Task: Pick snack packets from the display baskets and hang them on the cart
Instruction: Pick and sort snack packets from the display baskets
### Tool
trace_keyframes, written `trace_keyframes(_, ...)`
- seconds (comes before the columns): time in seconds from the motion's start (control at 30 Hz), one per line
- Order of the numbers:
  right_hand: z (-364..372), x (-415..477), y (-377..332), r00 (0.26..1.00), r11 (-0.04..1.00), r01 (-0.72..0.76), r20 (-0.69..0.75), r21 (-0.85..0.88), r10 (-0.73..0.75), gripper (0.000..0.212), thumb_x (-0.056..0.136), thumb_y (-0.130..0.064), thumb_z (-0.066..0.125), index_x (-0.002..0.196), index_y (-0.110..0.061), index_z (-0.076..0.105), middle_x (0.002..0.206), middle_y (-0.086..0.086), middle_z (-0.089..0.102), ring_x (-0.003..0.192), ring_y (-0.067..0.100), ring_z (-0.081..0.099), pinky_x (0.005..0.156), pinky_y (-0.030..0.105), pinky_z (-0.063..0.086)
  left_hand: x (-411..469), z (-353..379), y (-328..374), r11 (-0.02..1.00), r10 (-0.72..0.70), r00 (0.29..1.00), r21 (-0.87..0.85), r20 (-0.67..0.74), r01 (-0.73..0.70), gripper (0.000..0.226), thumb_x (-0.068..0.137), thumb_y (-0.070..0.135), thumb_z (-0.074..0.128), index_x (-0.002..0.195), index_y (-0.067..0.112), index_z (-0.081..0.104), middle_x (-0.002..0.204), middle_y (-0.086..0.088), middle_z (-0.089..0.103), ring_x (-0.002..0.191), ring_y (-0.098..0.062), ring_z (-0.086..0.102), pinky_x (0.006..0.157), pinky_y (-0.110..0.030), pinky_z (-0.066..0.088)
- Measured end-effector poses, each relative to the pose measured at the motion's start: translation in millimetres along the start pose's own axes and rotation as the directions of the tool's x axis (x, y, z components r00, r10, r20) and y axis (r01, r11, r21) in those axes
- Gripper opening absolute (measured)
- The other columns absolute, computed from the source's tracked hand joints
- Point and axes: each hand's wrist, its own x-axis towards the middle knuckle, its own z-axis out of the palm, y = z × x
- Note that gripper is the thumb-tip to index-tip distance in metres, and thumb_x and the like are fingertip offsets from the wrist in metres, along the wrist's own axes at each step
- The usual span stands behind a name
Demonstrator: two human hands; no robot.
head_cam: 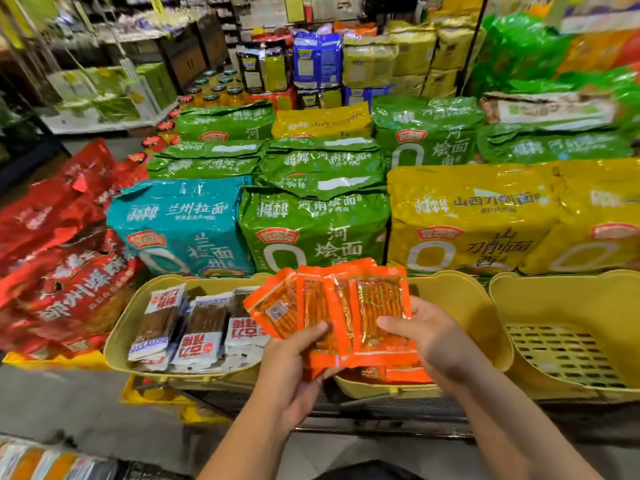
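Several orange snack packets (341,308) are fanned out above the middle yellow basket (474,306). My left hand (294,365) grips their lower left edge, thumb on top. My right hand (429,344) holds the rightmost packet by its lower right side, thumb on its face. More orange packets (398,374) lie in that basket beneath my hands. The left yellow basket (119,334) holds white and brown snack packets (194,327). The right yellow basket (568,306) shows only its slotted bottom. No cart with hooks can be made out.
Large noodle bags stand behind the baskets: teal (180,226), green (311,230), yellow (467,220). Red bags (62,258) pile at the left. Jars and shelves stand further back. Grey floor lies below left, with packets at the bottom left corner (45,462).
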Motion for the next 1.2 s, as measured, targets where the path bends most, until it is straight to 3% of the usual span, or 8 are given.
trace_keyframes(0.13,-14.9,4.9,-4.9,0.999,0.999,-0.024,-0.025,0.040,0.025,0.034,0.075,-0.014,0.076,0.108,-0.013,0.075,0.109,0.022,0.074,0.100,0.042,0.071,0.096,0.063,0.051,3.0,-2.6,2.4,0.999,-0.019,1.000,-0.028,-0.007,0.019,0.036,0.081,-0.004,0.062,0.117,0.000,0.064,0.104,-0.024,0.073,0.075,-0.033,0.074,0.046,-0.036,0.057)
trace_keyframes(0.43,6.4,8.2,5.3,0.997,0.993,-0.023,0.071,-0.113,0.031,0.026,0.095,-0.003,0.063,0.119,-0.012,0.067,0.110,0.014,0.076,0.103,0.034,0.072,0.094,0.052,0.055,-3.3,-8.7,-1.3,0.998,0.068,0.996,0.021,-0.064,-0.067,0.055,0.070,-0.012,0.073,0.124,-0.002,0.063,0.116,-0.029,0.070,0.098,-0.041,0.069,0.091,-0.055,0.051)
trace_keyframes(0.67,-15.4,14.4,0.8,0.990,0.986,-0.141,-0.040,-0.087,0.138,0.027,0.090,0.001,0.064,0.116,-0.009,0.068,0.105,0.019,0.076,0.097,0.038,0.073,0.092,0.055,0.055,-1.1,-13.1,1.1,0.988,0.153,0.977,0.051,-0.149,-0.147,0.037,0.083,-0.021,0.057,0.111,0.003,0.063,0.085,-0.014,0.075,0.068,-0.028,0.072,0.055,-0.039,0.059)
trace_keyframes(0.73,-40.3,15.5,-6.7,0.985,0.964,-0.126,-0.147,-0.236,0.093,0.025,0.088,0.000,0.068,0.111,-0.010,0.069,0.100,0.015,0.077,0.090,0.035,0.074,0.086,0.050,0.058,1.1,-20.2,6.7,0.985,0.173,0.968,0.023,-0.182,-0.171,0.037,0.084,-0.019,0.058,0.113,0.003,0.062,0.080,-0.011,0.074,0.061,-0.024,0.071,0.047,-0.033,0.056)
trace_keyframes(0.87,-60.6,28.1,-9.8,0.979,0.764,-0.176,-0.191,-0.621,0.071,0.021,0.084,0.001,0.075,0.098,-0.014,0.070,0.093,0.006,0.075,0.079,0.021,0.068,0.079,0.036,0.056,6.8,-32.2,13.3,0.981,0.185,0.956,-0.020,-0.226,-0.194,0.045,0.083,-0.016,0.061,0.124,0.002,0.062,0.089,-0.010,0.075,0.070,-0.023,0.073,0.067,-0.037,0.059)
trace_keyframes(1.0,-26.2,48.7,19.8,0.972,0.615,-0.224,-0.133,-0.756,0.192,0.005,0.086,-0.008,0.073,0.090,-0.009,0.072,0.089,0.009,0.073,0.082,0.027,0.067,0.073,0.031,0.050,5.4,-20.3,7.7,0.986,0.158,0.970,-0.017,-0.183,-0.164,0.040,0.083,-0.017,0.059,0.117,0.004,0.063,0.081,-0.009,0.074,0.062,-0.020,0.072,0.052,-0.028,0.058)
trace_keyframes(1.1,-21.2,48.7,26.2,0.974,0.305,-0.226,-0.209,-0.925,0.087,0.013,0.087,-0.025,0.070,0.088,-0.013,0.065,0.090,0.007,0.070,0.091,0.030,0.068,0.068,0.030,0.047,-0.6,-14.0,3.5,0.989,0.150,0.978,0.016,-0.142,-0.149,0.039,0.083,-0.017,0.060,0.116,0.002,0.063,0.082,-0.012,0.073,0.059,-0.021,0.071,0.044,-0.028,0.054)
trace_keyframes(1.2,-44.8,39.8,15.7,0.937,0.146,-0.344,-0.350,-0.927,-0.016,0.029,0.090,-0.032,0.069,0.109,-0.012,0.060,0.113,0.012,0.070,0.108,0.032,0.067,0.082,0.033,0.051,-5.4,-14.7,2.3,0.989,0.146,0.981,0.047,-0.127,-0.142,0.040,0.083,-0.016,0.060,0.119,0.001,0.061,0.082,-0.013,0.071,0.053,-0.020,0.067,0.037,-0.028,0.047)
